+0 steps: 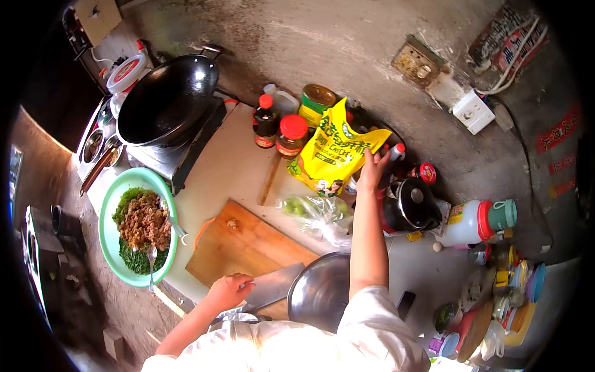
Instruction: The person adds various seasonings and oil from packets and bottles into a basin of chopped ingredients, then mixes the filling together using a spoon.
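My right hand (pixel 370 168) reaches to the right edge of a yellow printed bag (pixel 331 152), its fingers apart. Whether it touches the bag or only passes beside it, I cannot tell. A bottle with a red cap (pixel 396 152) is close to those fingertips. My left hand (pixel 230 291) hovers near the close edge of a wooden cutting board (pixel 238 239), fingers loosely bent and nothing visible in them. Just right of it lies a wide grey blade (pixel 279 286), partly on the board. A steel bowl (pixel 319 291) sits beside the blade, against my body.
A green basin (pixel 106 239) holds minced meat, chopped greens and a spoon. Behind it a black wok (pixel 167 102) rests on a stove. Jars with red lids (pixel 292 130), a plastic bag of green produce (pixel 316 214), a black kettle (pixel 412 204) and a phone (pixel 406 304) also occupy the counter.
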Demonstrator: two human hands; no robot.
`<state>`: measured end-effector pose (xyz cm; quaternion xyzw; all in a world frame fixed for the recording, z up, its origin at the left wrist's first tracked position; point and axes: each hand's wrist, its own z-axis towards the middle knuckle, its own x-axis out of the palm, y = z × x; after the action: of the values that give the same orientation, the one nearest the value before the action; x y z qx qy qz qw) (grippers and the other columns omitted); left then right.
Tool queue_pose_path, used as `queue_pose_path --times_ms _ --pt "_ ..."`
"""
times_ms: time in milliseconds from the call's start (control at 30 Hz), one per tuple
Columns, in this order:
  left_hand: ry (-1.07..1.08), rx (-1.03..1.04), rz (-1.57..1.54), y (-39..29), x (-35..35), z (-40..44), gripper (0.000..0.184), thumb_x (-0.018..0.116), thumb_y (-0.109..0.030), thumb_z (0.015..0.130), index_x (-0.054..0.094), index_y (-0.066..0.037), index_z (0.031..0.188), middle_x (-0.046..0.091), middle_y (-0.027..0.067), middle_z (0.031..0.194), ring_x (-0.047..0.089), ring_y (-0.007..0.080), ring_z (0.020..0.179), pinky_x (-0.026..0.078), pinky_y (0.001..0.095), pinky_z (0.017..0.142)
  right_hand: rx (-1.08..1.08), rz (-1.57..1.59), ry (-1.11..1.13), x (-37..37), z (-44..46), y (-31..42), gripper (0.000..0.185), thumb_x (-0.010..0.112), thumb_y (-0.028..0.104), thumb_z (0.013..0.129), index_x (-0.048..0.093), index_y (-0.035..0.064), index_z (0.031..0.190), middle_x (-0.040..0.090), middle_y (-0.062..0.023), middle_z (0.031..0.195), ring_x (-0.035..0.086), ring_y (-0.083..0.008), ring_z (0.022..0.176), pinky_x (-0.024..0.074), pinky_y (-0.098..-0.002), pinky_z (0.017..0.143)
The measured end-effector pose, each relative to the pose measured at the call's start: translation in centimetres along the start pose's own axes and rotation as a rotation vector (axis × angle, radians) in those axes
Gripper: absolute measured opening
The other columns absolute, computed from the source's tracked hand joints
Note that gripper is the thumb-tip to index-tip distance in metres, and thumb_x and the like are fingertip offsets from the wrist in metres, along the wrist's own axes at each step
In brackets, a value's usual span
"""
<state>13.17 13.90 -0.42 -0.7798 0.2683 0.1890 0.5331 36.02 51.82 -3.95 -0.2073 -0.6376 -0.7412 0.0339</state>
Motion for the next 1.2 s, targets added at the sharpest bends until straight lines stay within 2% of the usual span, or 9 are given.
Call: queue_pose_path --times_ms 133,367,533,767,900,967,1033,1100,1200 --pt "-0.064 -0.094 -0.038 1.8 -0.7 -2.2 0.02 0.058 -0.023 0.079 0.063 -0.007 0.089 0.062 0.0112 0.081 0.061 0.0261 0.07 0.048 0.0344 0.062 0.022 0.08 -0.021 1.0 0.4 -0.7 0.033 0.062 0.019 0.081 0.051 0.0 0.105 0.056 -0.0082 0.102 0.054 -0.016 0.088 0.0426 -0.0287 0.076" --pt "-0.118 -0.058 -0.052 3.9 -1.1 -4.8 0.019 0.058 -0.021 0.08 0.063 -0.006 0.09 0.063 0.0129 0.076 0.061 0.0245 0.064 0.048 0.0328 0.059 0.064 0.285 0.067 2.9 -4.2 0.4 0.033 0.057 0.02 0.084 0.047 0.0042 0.112 0.055 -0.0093 0.104 0.054 -0.0211 0.094 0.0437 -0.0323 0.08" --pt "-0.092 -0.012 -0.137 4.5 -1.8 -6.0 0.019 0.057 -0.02 0.08 0.062 -0.005 0.091 0.062 0.0134 0.08 0.06 0.025 0.064 0.047 0.0334 0.059 0.094 0.304 0.19 6.2 -7.1 3.4 0.022 0.058 0.018 0.083 0.051 0.0041 0.099 0.057 -0.0069 0.095 0.056 -0.018 0.086 0.0448 -0.0302 0.076" --pt "-0.096 0.269 -0.141 3.0 -4.4 -6.3 0.034 0.06 -0.021 0.079 0.054 -0.003 0.106 0.057 0.0149 0.089 0.06 0.0245 0.076 0.047 0.032 0.06 0.028 0.173 0.311 11.7 -16.2 17.1 0.025 0.053 0.019 0.086 0.049 0.0012 0.103 0.057 -0.0099 0.102 0.055 -0.0195 0.092 0.0434 -0.03 0.081" --pt "-0.302 0.355 -0.504 0.8 -5.5 -4.2 0.077 0.065 -0.034 0.076 0.023 -0.001 0.132 0.032 0.0172 0.13 0.041 0.0272 0.115 0.037 0.0349 0.092 0.148 0.289 0.353 12.2 -20.8 21.8 0.03 0.053 0.019 0.086 0.05 0.0002 0.11 0.057 -0.0098 0.104 0.054 -0.0186 0.095 0.0433 -0.0301 0.082" --pt "-0.412 0.407 -0.566 0.2 -5.9 -3.7 0.088 0.066 -0.037 0.074 0.015 0.0 0.135 0.027 0.0177 0.134 0.028 0.0258 0.125 0.025 0.0342 0.101 0.127 0.204 0.392 12.4 -23.8 23.6 0.034 0.045 0.023 0.09 0.047 0.0018 0.117 0.053 -0.0089 0.116 0.049 -0.0204 0.107 0.0373 -0.0348 0.091" --pt "-0.415 0.431 -0.671 0.6 -5.5 -4.0 0.089 0.066 -0.036 0.075 0.013 0.003 0.134 0.026 0.0199 0.134 0.029 0.0268 0.124 0.026 0.0341 0.101 0.373 0.248 0.503 14.1 -28.9 25.9 0.032 0.045 0.023 0.09 0.049 0.0036 0.116 0.055 -0.0077 0.114 0.051 -0.0201 0.106 0.0386 -0.0338 0.09" --pt "-0.217 0.544 -1.148 0.7 -6.7 -6.0 0.087 0.064 -0.036 0.077 0.011 0.003 0.134 0.031 0.0177 0.131 0.032 0.0237 0.122 0.027 0.0329 0.1 0.395 0.215 0.522 14.2 -30.9 24.9 0.03 0.045 0.023 0.09 0.051 0.0053 0.114 0.056 -0.0069 0.113 0.053 -0.0191 0.104 0.0405 -0.0329 0.088" --pt "-0.164 0.529 -1.335 4.6 -4.8 -7.7 0.077 0.059 -0.037 0.081 0.016 -0.001 0.133 0.037 0.0125 0.127 0.035 0.0192 0.117 0.029 0.0307 0.098 0.254 0.048 0.67 17.9 -37.2 25.2 0.024 0.046 0.015 0.089 0.052 0.0024 0.11 0.057 -0.0078 0.106 0.054 -0.0181 0.098 0.042 -0.0301 0.084"
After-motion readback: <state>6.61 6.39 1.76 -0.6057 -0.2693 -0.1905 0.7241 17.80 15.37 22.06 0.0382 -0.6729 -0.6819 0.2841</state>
